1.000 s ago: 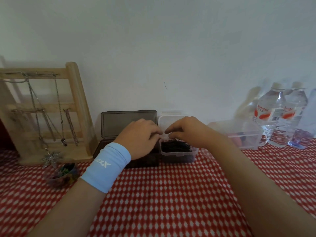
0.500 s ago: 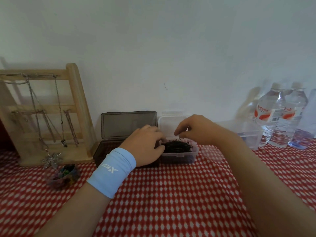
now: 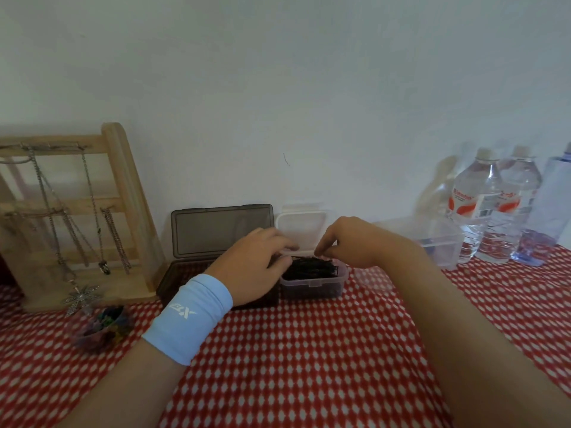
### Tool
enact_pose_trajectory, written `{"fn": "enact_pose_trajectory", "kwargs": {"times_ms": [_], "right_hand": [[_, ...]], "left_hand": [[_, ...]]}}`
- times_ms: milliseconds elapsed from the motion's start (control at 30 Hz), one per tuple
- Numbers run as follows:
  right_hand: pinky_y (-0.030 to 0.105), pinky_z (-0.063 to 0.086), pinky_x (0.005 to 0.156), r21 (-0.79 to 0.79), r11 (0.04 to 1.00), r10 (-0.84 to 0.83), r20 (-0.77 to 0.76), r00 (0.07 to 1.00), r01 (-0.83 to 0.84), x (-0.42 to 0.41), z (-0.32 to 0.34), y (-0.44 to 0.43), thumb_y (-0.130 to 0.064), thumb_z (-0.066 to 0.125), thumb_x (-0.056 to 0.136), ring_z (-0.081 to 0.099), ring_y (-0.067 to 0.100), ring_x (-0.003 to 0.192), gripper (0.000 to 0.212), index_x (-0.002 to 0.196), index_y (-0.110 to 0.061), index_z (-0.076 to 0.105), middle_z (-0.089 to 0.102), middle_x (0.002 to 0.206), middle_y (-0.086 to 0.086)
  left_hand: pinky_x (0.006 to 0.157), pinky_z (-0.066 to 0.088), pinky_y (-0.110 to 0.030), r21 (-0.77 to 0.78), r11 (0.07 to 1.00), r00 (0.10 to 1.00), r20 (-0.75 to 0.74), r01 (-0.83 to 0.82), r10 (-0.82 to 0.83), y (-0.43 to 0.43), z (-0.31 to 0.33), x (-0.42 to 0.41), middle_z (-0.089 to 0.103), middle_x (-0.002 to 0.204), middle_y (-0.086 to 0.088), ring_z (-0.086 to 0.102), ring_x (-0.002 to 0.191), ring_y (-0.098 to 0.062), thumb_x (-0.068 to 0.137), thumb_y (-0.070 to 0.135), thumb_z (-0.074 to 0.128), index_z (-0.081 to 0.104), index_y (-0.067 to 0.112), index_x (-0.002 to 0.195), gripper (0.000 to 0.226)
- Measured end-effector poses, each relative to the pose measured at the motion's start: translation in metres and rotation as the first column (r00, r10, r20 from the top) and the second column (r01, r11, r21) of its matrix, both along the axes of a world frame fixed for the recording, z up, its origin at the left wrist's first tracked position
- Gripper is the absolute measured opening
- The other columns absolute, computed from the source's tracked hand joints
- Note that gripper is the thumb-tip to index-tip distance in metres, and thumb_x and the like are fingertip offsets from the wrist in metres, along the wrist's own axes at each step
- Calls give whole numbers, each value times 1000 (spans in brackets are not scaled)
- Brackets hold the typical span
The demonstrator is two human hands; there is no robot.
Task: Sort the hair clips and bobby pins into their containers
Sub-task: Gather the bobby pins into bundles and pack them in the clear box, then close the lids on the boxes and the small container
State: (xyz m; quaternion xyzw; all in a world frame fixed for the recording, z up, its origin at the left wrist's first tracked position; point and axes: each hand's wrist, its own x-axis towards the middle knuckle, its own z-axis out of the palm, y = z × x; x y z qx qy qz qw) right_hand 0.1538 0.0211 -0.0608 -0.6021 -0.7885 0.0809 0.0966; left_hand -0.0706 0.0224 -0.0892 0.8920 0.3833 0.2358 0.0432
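Note:
A small clear container [image 3: 312, 288] stands on the red checked cloth, heaped with black bobby pins [image 3: 310, 267], its lid [image 3: 301, 230] upright behind it. My left hand [image 3: 258, 265], with a light blue wristband, curls its fingers and thumb around the container's left rim. My right hand [image 3: 355, 242] hovers over the back right of the heap, fingertips pinched together right at the pins. A dark box [image 3: 216, 231] with its lid raised sits just left, its base mostly hidden by my left hand. A small bowl of coloured hair clips [image 3: 102, 327] lies at the left.
A wooden jewellery stand [image 3: 123, 211] hung with chains leans at the back left. A larger clear plastic box [image 3: 438, 242] and several water bottles [image 3: 475, 205] stand at the back right by the wall. The checked cloth [image 3: 309, 366] spreads in front.
My right hand has dipped slightly, fingertips now at the pin heap. My left hand settled against the container's left rim and has stayed there for the last half second.

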Motion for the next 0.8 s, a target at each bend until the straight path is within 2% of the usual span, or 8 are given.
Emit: {"fn": "enact_pose_trajectory", "kwargs": {"times_ms": [133,267,367,433,533,633,700,800], "right_hand": [[21,39,89,273,954,-71,-202,977,126,7,8,3,-14,52,101,53,8,94,29,119,-25,72,61,122,-2],[21,40,88,165,959,-182,-272,945,232,5,-2,7,-14,49,102,57,19,112,39,141,-18,48,51,140,7],[19,46,61,56,970,-187,-448,874,236,4,-7,5,-14,46,104,62,14,82,42,143,-17,34,53,137,8],[24,47,58,38,967,-188,-558,808,251,4,-3,2,-19,42,106,60,15,69,38,143,-18,33,62,123,9],[30,45,77,79,972,-155,-492,856,222,7,6,-1,-31,33,108,61,13,91,36,136,-21,53,67,117,1],[33,45,90,-46,994,-112,-380,918,103,6,13,-6,-47,37,106,62,9,96,43,109,-28,75,71,103,-8],[33,47,91,-136,988,-109,-271,956,74,3,15,-9,-51,45,102,64,8,94,39,98,-31,78,73,94,-11],[29,48,87,-140,988,-83,-150,985,62,0,13,-7,-47,61,93,62,8,97,24,101,-33,79,71,100,-13]], "left_hand": [[107,34,-27,2,999,998,39,-40,40,7,9,1,52,132,9,42,124,-10,99,26,52,53,25,136,37],[112,27,-25,-1,997,997,30,-73,73,21,16,10,46,143,5,35,133,-13,100,24,51,47,22,141,42],[111,19,-19,51,994,989,116,-93,86,24,19,14,43,147,4,31,135,-12,101,21,49,45,21,143,42],[110,19,-18,59,994,974,215,-92,77,21,18,14,44,146,5,32,134,-9,101,21,48,45,21,144,42],[113,25,-23,59,995,976,209,-74,61,18,15,14,43,147,6,33,135,-9,102,25,46,40,21,148,46],[112,32,-27,-1,998,988,145,-55,55,15,15,10,49,143,7,41,132,-10,103,32,43,44,23,146,44],[106,40,-30,-100,994,997,43,-53,57,12,16,10,58,134,9,51,122,-10,104,38,39,54,27,138,39],[96,47,-39,-160,983,986,-157,-86,60,10,11,14,64,114,5,58,105,-15,103,44,37,67,26,118,39]]}}
